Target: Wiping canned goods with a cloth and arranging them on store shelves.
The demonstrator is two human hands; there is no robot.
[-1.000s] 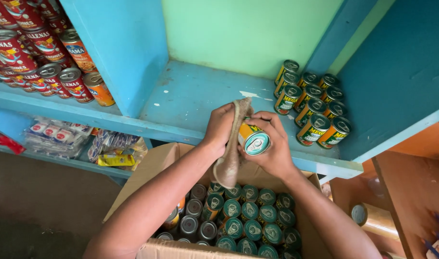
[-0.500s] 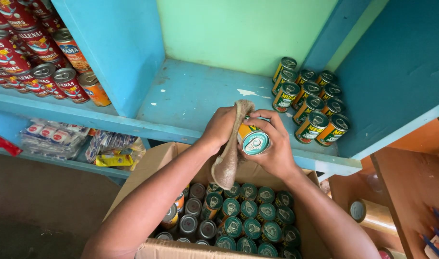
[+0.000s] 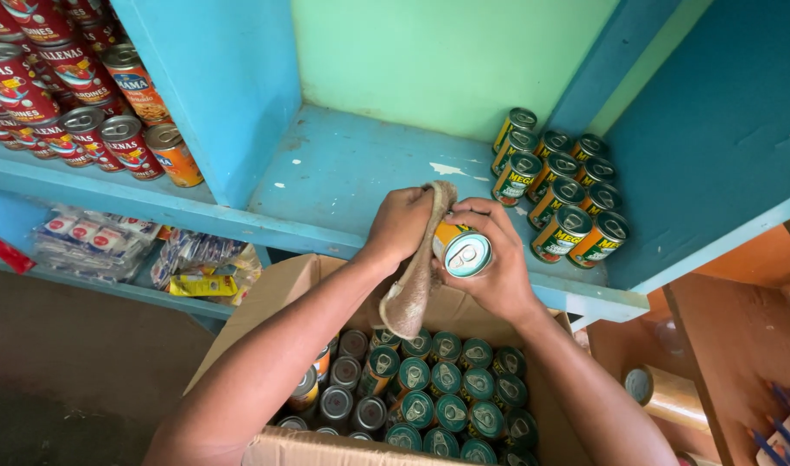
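Barely any shift since a moment ago: the hands stay over the box, the cloth [image 3: 419, 274] still pressed to the can [image 3: 462, 251]. The right hand [image 3: 490, 259] has its fingers clamped around the can, lid facing up. The left hand [image 3: 401, 226] grips the cloth, which hangs down toward the cardboard box [image 3: 284, 293] of cans. More cans [image 3: 557, 192] stand stacked on the blue shelf [image 3: 352, 173] just behind.

R hand [image 3: 490, 276] gripping can [image 3: 460, 249], L hand [image 3: 401, 224] w/ cloth [image 3: 415, 289], box [image 3: 283, 289] below
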